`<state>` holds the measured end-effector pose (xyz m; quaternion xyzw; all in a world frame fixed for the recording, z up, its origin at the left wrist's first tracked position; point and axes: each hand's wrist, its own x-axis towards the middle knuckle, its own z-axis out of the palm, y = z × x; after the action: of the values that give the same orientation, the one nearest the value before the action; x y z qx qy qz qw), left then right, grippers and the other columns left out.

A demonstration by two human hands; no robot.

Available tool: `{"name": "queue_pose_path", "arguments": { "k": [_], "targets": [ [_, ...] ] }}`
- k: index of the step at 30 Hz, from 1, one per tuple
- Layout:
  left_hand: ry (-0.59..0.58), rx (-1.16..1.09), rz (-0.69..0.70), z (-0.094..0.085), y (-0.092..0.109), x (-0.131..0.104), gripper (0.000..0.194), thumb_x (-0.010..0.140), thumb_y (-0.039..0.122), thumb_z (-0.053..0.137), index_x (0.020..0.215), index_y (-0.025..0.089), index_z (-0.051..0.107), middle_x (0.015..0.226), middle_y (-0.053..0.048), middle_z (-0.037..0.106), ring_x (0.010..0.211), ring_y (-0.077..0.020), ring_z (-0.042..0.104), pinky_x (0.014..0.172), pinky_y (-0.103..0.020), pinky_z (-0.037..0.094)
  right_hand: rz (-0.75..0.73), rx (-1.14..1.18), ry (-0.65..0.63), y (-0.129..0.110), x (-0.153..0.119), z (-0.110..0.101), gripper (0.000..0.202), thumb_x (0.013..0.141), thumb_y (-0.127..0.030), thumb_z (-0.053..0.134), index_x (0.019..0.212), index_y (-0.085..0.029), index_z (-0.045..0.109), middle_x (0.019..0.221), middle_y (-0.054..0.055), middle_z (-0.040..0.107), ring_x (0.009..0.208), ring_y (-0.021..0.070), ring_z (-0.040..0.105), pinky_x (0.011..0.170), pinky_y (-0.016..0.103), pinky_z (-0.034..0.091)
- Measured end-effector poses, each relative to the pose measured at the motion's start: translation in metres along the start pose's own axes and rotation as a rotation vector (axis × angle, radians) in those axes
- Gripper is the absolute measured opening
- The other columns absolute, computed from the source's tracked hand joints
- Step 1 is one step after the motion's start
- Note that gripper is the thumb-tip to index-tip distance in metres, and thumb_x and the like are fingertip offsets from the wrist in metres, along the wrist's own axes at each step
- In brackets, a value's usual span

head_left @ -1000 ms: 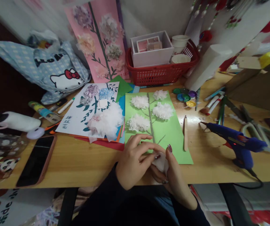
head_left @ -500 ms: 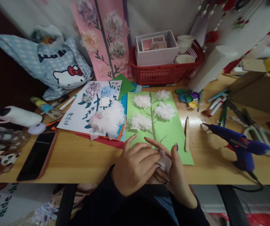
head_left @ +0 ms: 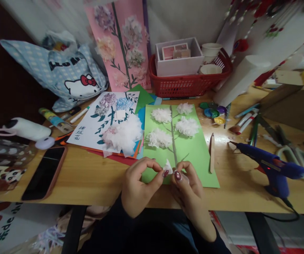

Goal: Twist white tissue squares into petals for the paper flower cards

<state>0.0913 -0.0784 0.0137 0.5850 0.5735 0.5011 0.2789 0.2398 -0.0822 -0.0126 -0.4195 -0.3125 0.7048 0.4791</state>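
Your left hand (head_left: 141, 183): thumb and finger pinched on a scrap of white tissue (head_left: 168, 167), above the near part of a green card (head_left: 194, 150). Your right hand (head_left: 190, 192): just beside the left, thumb and finger closed on white tissue too; whether the same piece, cannot be told.

Desk (head_left: 96, 180): pale wood, well filled, extending past your hands on both sides.

Beyond your hands, on the card: four fluffy white flowers (head_left: 158, 137), one grey stem (head_left: 172, 135).

Left of your hands: white sheet (head_left: 81, 143) with painted leaves, a heap of tissue (head_left: 132, 135) on it; farther left, one phone (head_left: 44, 173), dark screen up.

Right of your hands: wooden stick (head_left: 212, 155), at the card's edge; blue glue gun (head_left: 270, 162), red light showing; scissors (head_left: 298, 155). Beyond your right hand: paint pots (head_left: 212, 113).

Farthest from your hands: red basket (head_left: 186, 87) holding a white box (head_left: 179, 67) and paper cups (head_left: 211, 69); pink flower picture (head_left: 116, 72), upright; checked bag (head_left: 59, 68), far left. Pale wall (head_left: 185, 21) behind; dim light.
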Motion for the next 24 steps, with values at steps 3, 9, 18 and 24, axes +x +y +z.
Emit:
{"name": "queue_pose_path", "arguments": {
  "k": [3, 9, 18, 24],
  "targets": [
    [-0.051, -0.021, 0.056, -0.007, 0.001, 0.001, 0.016, 0.085, 0.019, 0.069, 0.073, 0.021, 0.059, 0.072, -0.001, 0.068, 0.08, -0.0178, 0.07, 0.076, -0.028, 0.055, -0.068, -0.141, -0.05, 0.002, -0.005, -0.002, 0.035, 0.09, -0.044, 0.07, 0.074, -0.021, 0.049, 0.058, -0.009, 0.031, 0.048, 0.0075, 0.02, 0.042, 0.02, 0.017],
    [-0.311, -0.055, 0.113, -0.019, 0.004, 0.002, 0.022, 0.093, 0.03, 0.064, 0.075, 0.02, 0.055, 0.073, 0.0, 0.061, 0.07, -0.0146, 0.06, 0.066, -0.024, 0.049, -0.157, -0.332, -0.177, 0.0, -0.012, -0.01, 0.035, 0.094, -0.048, 0.061, 0.073, -0.02, 0.058, 0.059, -0.005, 0.038, 0.05, 0.0104, 0.026, 0.047, 0.025, 0.021],
    [-0.607, -0.203, -0.072, -0.021, 0.003, 0.0, 0.039, 0.092, 0.05, 0.062, 0.07, 0.02, 0.052, 0.069, 0.0, 0.056, 0.063, -0.0138, 0.052, 0.061, -0.026, 0.044, -0.137, -0.418, -0.39, -0.005, -0.009, -0.011, 0.037, 0.099, -0.045, 0.052, 0.072, -0.02, 0.055, 0.062, -0.004, 0.042, 0.057, 0.0131, 0.036, 0.055, 0.026, 0.03],
    [-0.634, -0.254, -0.097, -0.021, -0.001, 0.0, 0.038, 0.091, 0.052, 0.061, 0.072, 0.02, 0.051, 0.07, 0.001, 0.054, 0.064, -0.0139, 0.051, 0.062, -0.025, 0.043, -0.131, -0.432, -0.405, -0.004, -0.009, -0.012, 0.037, 0.1, -0.043, 0.05, 0.072, -0.02, 0.054, 0.062, -0.005, 0.039, 0.056, 0.0119, 0.034, 0.054, 0.025, 0.028]
  ]
}}
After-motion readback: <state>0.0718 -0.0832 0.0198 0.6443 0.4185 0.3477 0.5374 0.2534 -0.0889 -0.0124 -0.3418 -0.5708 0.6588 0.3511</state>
